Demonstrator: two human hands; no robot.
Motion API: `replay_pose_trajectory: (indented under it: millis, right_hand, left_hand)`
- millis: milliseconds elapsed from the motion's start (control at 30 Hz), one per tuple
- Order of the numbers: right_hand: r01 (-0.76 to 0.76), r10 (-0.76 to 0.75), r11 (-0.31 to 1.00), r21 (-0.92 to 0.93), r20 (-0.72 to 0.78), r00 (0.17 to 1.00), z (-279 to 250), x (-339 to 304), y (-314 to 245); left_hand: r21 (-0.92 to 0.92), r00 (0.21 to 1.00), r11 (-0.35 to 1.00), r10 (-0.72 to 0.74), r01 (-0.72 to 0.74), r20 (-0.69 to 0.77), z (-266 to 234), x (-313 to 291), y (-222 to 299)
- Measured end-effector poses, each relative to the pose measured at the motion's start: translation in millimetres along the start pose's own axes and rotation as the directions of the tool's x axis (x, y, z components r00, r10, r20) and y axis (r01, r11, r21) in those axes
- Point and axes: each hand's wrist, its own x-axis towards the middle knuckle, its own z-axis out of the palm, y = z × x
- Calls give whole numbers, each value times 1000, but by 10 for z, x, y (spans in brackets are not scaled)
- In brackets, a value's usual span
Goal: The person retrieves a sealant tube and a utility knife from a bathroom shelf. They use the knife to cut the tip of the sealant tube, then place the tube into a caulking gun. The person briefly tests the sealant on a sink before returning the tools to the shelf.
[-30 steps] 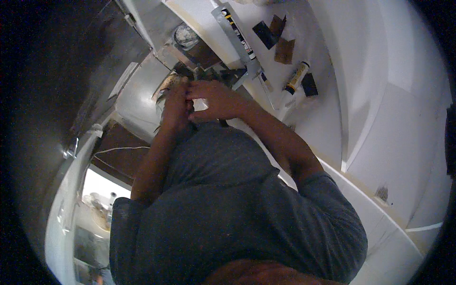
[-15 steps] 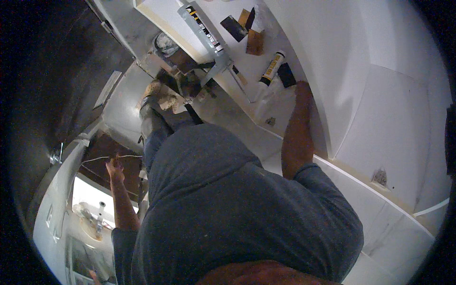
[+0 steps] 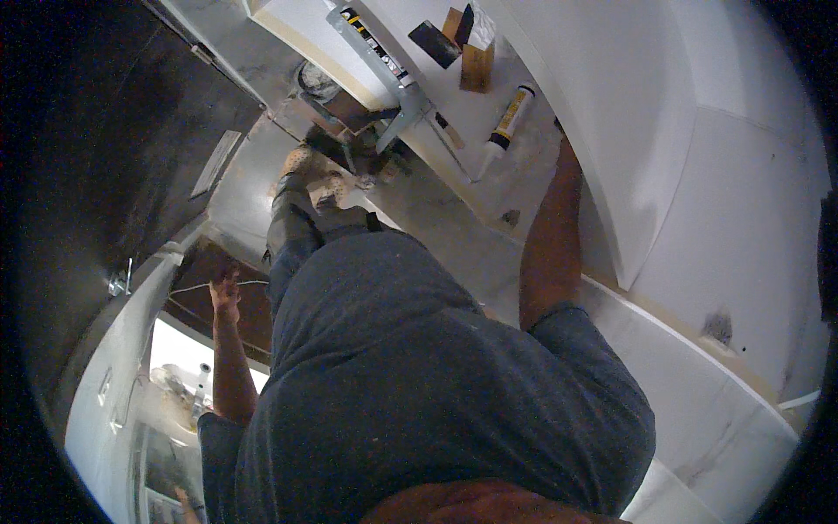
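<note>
My left hand [image 3: 224, 295] is raised at the left with its fingers stretched out and nothing visible in them; a thin white cord [image 3: 251, 283] runs behind it. My right forearm [image 3: 552, 231] reaches up over a white ledge [image 3: 489, 188]. The right hand's fingers are hidden behind a curved white panel [image 3: 602, 131], with a small dark edge showing there. Nearest to that arm lies a caulk tube [image 3: 513, 118] with a yellow and black label. A grey caulking gun [image 3: 371, 51] loaded with a cartridge lies farther left on the ledge.
Beyond the tube are a black flat pad [image 3: 435, 44], a brown block [image 3: 477, 68] and a crumpled pale wrapper [image 3: 481, 31]. A small tool with a tan end [image 3: 451, 131] lies by the gun. A wooden-framed box [image 3: 345, 131] stands near my feet [image 3: 297, 162].
The black rectangular piece beside my right hand is gone from its spot on the ledge. The right hand has slipped behind the white panel. The view has shifted slightly.
</note>
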Motion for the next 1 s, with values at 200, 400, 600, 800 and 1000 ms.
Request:
replay_pose_trajectory:
  millis: [200,400,600,800,1000]
  right_hand:
    - [-41,46,999,-36,151,987,194,-214,-584]
    - [-81,117,990,-119,336,934,467,-1130,-1037]
    - [196,-231,972,127,400,887,733,-784,-110]
    - [-246,47,722,647,309,950,137,-610,-455]
    - [-95,-77,792,603,252,965,-28,-636,-709]
  left_hand:
    - [100,986,982,-158,163,-52,-195,132,-19]
    - [53,986,986,-161,159,40,-309,244,-164]
    - [176,997,983,-39,51,-70,-223,64,199]
    - [-109,984,993,65,-48,164,-256,305,60]
    - [-273,767,958,106,93,633,2407,552,1845]
